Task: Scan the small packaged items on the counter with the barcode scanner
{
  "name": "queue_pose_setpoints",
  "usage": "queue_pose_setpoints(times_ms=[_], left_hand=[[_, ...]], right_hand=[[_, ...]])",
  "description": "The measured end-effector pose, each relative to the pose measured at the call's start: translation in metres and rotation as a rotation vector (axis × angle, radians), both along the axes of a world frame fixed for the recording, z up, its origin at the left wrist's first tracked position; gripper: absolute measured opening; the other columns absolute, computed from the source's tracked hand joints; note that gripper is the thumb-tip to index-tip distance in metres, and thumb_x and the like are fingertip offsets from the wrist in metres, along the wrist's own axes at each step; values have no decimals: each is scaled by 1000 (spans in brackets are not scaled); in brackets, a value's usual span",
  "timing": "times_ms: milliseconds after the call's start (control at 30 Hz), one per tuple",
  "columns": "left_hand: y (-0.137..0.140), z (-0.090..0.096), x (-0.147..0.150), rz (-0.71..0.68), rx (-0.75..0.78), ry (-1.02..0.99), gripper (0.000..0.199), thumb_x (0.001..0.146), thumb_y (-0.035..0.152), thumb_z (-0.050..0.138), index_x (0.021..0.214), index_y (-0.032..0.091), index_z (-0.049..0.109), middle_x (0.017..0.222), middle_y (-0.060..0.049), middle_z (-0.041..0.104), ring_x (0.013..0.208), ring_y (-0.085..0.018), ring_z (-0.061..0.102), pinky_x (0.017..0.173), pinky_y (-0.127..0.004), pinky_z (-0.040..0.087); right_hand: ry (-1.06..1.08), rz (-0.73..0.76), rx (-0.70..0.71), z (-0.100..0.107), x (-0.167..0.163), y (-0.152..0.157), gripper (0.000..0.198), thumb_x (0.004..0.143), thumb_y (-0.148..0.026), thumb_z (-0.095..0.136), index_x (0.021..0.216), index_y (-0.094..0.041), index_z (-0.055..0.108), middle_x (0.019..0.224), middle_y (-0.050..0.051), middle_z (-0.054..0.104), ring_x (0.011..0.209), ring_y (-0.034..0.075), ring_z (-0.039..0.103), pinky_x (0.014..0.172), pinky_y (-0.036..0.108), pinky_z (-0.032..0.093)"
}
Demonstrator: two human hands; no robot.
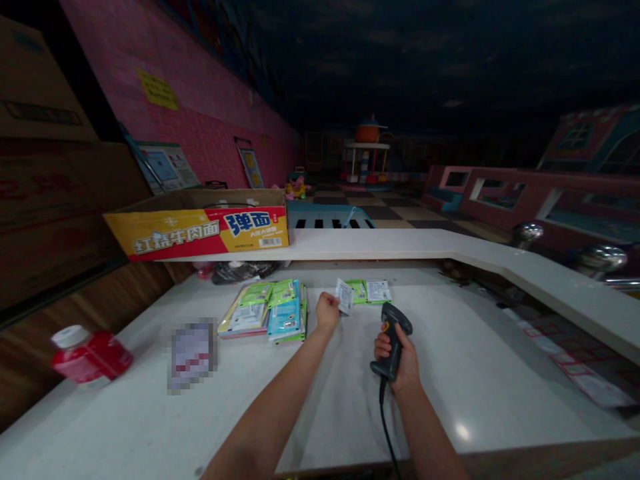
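My left hand (328, 311) pinches the edge of a small white packet (344, 297), held just above the counter. Wrapped around the handle of a black barcode scanner (391, 343) is my right hand (406, 360); the scanner's head tilts up and its cord runs down toward the counter's near edge. Behind the held packet lie a green packet (357, 291) and a white-faced packet (379, 291). To the left of my left hand, a pile of green, white and blue packets (286, 319) rests on the white counter (345, 393).
A red bottle (93, 357) with a white cap lies at the left, near a blurred-out card (193, 353). A yellow and red cardboard box (210, 230) stands on the raised ledge (370, 245). Printed sheets (565, 357) lie at right, below metal knobs (527, 233).
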State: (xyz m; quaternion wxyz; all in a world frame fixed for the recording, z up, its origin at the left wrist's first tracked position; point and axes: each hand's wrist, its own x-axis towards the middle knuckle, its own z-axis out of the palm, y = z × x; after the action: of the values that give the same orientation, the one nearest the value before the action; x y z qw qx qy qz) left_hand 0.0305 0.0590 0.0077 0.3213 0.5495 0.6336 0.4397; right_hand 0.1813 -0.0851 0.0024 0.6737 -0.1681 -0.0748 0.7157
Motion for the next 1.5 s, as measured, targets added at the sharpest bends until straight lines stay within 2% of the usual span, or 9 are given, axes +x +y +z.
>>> queue_pose_setpoints(times_ms=[133,233,400,533,700,933,1167,1333,1500], left_hand=[[-18,-22,-18,-128,124,-424,16,80,33,55,80,21,44,65,5,54,61,-14,60,57,-25,50],[-26,-27,-23,-164,147,-554,20,78,37,55,81,22,43,64,6,52,55,-12,55,51,-22,47],[-26,-24,-25,-157,210,-512,14,79,33,52,80,21,45,62,5,50,53,-10,50,49,-19,39],[-26,-24,-26,-138,275,-456,8,79,27,51,78,20,47,61,5,49,56,-10,49,53,-19,37],[-27,-25,-24,-130,292,-408,4,80,23,48,77,20,48,61,4,48,58,-11,48,55,-20,36],[-29,-21,-23,-85,297,-343,7,82,24,48,77,20,50,66,2,52,62,-13,52,58,-23,41],[-27,-27,-22,-104,287,-469,10,78,27,56,76,20,50,64,4,50,60,-12,49,58,-21,38],[-25,-29,-23,-124,313,-361,4,81,23,50,79,20,50,65,4,50,62,-13,49,60,-23,37],[-27,-31,-24,-100,333,-265,4,83,21,47,79,20,49,68,3,51,67,-14,51,64,-24,39]], right_hand=[[-30,11,18,1,0,-1,31,71,-35,79,86,-19,57,58,-8,44,45,6,44,38,14,39],[-54,16,23,3,0,-3,31,71,-35,79,86,-19,57,58,-8,44,45,5,44,38,13,38],[-217,5,-41,13,-8,-10,35,70,-40,79,84,-18,57,53,-8,46,41,5,43,35,12,34],[-716,-11,-181,31,-22,-26,42,70,-53,75,85,-19,56,50,-6,53,36,8,45,32,16,34],[-1273,66,-64,48,-32,-51,43,69,-57,72,80,-21,50,46,-7,55,33,11,46,29,20,35],[-1443,70,-73,59,-30,-68,42,69,-60,67,75,-22,48,44,-6,53,32,12,46,30,23,37],[-1272,80,-130,54,-30,-64,46,68,-62,69,76,-20,52,46,-6,54,35,11,46,33,22,36],[-746,-55,-211,36,-28,-34,48,65,-58,77,84,-19,56,49,-7,52,37,7,44,33,17,34],[-192,-41,-114,17,-15,-10,40,64,-39,83,83,-17,56,55,-7,49,42,3,43,37,12,37]])
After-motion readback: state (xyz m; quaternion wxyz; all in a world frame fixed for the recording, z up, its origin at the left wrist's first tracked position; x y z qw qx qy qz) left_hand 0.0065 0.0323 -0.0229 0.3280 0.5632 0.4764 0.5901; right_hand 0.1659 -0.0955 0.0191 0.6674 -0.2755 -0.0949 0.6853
